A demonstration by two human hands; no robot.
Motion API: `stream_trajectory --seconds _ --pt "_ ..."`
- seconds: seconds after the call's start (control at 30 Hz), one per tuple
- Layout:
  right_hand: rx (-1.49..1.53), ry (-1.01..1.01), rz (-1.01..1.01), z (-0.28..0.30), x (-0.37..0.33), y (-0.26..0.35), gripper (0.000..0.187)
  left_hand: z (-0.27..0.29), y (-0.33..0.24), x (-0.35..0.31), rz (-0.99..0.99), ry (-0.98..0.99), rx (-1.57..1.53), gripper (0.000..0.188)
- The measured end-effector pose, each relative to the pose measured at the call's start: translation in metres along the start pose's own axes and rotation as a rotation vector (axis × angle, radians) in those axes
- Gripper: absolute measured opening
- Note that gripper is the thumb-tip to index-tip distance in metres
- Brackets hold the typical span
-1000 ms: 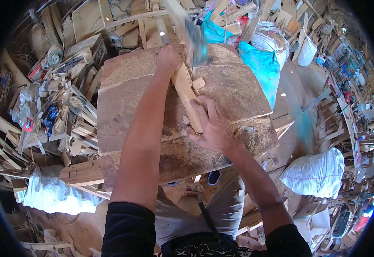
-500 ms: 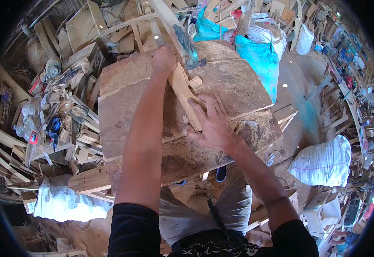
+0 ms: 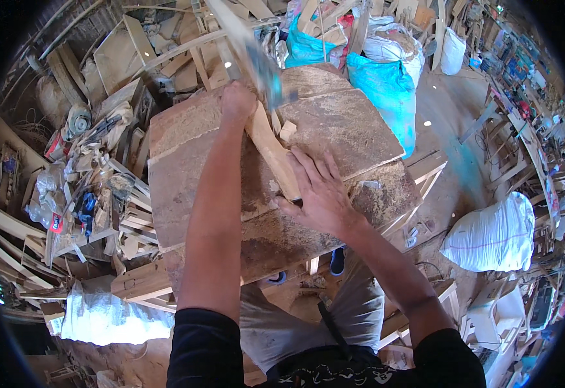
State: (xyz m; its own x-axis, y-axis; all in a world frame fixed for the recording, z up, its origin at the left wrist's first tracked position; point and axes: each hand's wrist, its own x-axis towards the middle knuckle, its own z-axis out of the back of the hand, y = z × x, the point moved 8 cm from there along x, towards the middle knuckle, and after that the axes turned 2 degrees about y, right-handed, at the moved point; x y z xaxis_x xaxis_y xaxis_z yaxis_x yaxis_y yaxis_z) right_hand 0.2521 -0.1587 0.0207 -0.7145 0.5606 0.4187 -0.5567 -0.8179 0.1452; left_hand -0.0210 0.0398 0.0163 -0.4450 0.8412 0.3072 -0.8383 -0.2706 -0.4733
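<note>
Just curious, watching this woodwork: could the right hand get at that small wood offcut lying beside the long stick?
Probably yes. The right hand lies flat on the stick, and the offcut sits on the bench just beyond its fingertips, nothing between them.

Bare worktop (image 3: pixel 353 132) right of wood strip (image 3: pixel 273 152) (scraps crowding left)

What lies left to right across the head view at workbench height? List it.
Heap of wood scraps and tools → left hand gripping a saw → wooden piece → right hand pressing it down → blue sack → white sack.
</note>
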Motion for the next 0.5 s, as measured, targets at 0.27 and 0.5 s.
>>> stream_trajectory --seconds 0.27,0.5 --pt "0.007 0.034 -0.030 0.002 -0.019 0.005 0.090 -0.013 -0.005 -0.005 -0.064 -0.010 0.056 0.032" --pt "0.082 0.039 -0.012 0.006 -0.022 -0.004 0.089 -0.010 0.001 -0.006 -0.084 -0.084 -0.008 0.032"
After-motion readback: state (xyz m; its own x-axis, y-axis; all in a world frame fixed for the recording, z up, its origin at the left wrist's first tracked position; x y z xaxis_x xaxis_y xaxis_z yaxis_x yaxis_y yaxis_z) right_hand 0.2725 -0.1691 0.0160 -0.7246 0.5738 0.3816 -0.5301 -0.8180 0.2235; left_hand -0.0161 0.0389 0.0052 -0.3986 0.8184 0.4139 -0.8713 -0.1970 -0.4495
